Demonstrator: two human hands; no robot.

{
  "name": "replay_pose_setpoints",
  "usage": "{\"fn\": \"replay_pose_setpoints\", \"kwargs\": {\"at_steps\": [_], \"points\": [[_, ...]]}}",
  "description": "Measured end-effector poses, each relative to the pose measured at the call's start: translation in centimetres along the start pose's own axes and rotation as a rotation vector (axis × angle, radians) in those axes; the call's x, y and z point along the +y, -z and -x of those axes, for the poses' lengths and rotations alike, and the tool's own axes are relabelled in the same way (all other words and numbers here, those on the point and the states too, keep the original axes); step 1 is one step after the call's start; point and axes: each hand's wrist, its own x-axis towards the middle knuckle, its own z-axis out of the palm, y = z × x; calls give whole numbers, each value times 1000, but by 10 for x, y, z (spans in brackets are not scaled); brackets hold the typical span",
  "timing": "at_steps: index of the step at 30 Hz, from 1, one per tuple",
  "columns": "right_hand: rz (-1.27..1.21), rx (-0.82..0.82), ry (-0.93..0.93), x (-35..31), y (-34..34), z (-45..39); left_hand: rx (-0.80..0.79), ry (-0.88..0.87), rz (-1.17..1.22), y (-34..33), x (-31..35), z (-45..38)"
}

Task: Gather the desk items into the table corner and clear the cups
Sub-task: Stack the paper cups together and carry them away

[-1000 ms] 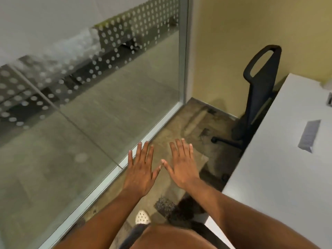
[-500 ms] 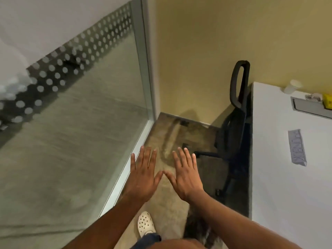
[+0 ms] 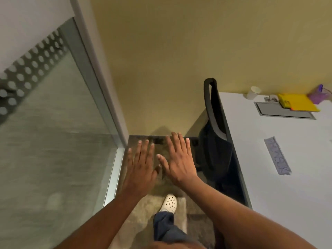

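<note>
My left hand [image 3: 142, 166] and my right hand [image 3: 179, 159] are held out flat side by side over the floor, fingers spread, holding nothing. Both are left of the white table [image 3: 287, 194], apart from it. At the table's far corner by the wall stands a white paper cup [image 3: 253, 92]. Beside it lie a yellow notebook [image 3: 299, 105], a small item [image 3: 271, 98] I cannot make out, and a purple object [image 3: 318, 95]. A grey printed strip [image 3: 277, 155] lies further forward on the table.
A black office chair [image 3: 215, 132] stands tucked at the table's left edge. A grey cable hatch [image 3: 283, 112] is set into the tabletop. A glass partition [image 3: 53, 132] runs along the left, the yellow wall [image 3: 179, 60] is ahead. My foot in a white shoe [image 3: 169, 203] is on the carpet.
The view has swung right and nearer the table, bringing the cup, notebook and purple object into sight. Both hands stay flat and empty in front of me.
</note>
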Motion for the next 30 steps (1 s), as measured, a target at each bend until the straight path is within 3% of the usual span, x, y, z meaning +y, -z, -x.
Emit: {"fn": "replay_pose_setpoints", "kwargs": {"at_steps": [12,22,30], "points": [[-76,154,-134,58,57,-226,61,-32,71,21,-40,-257],[-34,323,-452,146,97,-314,22,-354,267,-8,5,-431],[50,410,-789,204,126,-328,48,-683,437,1,65,-549]]}}
